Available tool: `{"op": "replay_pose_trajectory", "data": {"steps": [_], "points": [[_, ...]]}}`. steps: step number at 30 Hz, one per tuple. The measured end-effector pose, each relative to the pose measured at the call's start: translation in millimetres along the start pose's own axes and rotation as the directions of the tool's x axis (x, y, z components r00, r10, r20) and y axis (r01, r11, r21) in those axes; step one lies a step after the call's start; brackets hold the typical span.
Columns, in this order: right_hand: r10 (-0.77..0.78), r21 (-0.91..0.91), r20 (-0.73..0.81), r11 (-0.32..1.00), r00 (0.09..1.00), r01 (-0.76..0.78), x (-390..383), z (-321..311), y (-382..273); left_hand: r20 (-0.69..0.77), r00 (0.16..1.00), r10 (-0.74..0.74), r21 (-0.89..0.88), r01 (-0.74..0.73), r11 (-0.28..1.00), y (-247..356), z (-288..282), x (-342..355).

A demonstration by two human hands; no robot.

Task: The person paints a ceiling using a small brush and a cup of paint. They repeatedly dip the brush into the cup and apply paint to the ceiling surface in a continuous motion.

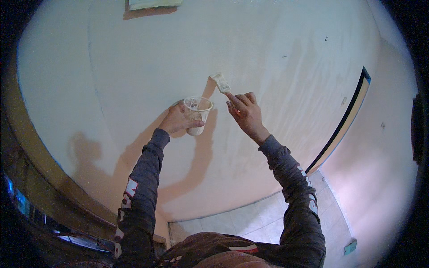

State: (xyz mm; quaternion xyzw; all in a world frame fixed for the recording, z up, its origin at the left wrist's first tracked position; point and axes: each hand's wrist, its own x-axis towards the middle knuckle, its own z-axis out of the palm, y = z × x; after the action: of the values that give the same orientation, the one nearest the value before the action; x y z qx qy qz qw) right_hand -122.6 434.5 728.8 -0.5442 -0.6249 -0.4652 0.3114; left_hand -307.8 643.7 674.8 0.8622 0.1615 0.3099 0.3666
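Note:
My left hand (181,118) is wrapped round a clear plastic cup (198,105). Whitish paint shows in its lower part and smears its inner wall. Up and to the right of the cup, my right hand (246,114) grips a paintbrush (221,84) by its handle. The brush head is coated in pale paint, and its bristles point up and left at the wall (147,58). Whether the tips press on the wall cannot be told for certain. Dark shadows of the brush, cup and arms fall on the wall.
A framed item (154,4) hangs at the top. To the right a dark-edged, tan upright strip (342,120) stands by another wall. Pale floor tiles (250,219) lie below. A green wall plate (350,247) is at lower right, and a brown ledge (67,181) curves along the left.

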Motion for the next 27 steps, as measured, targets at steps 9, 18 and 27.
{"op": "replay_pose_trajectory", "data": {"steps": [9, 18, 27], "points": [[0.16, -0.02, -0.255, 0.985, 0.953, -0.171, 8, -8, 37, 0.0, 1.0, 0.005, -0.107, -0.005, 0.994, 12, 1, -5], [0.192, -0.055, -0.174, 0.977, 0.966, -0.204, -68, 26, 39, 0.019, 0.999, 0.038, -0.223, -0.033, 0.974, 20, 1, -8], [0.258, 0.184, 0.038, 0.948, 0.966, -0.26, -125, -7, 35, -0.024, 0.998, 0.055, -0.128, -0.058, 0.99, 5, -1, -7]]}}
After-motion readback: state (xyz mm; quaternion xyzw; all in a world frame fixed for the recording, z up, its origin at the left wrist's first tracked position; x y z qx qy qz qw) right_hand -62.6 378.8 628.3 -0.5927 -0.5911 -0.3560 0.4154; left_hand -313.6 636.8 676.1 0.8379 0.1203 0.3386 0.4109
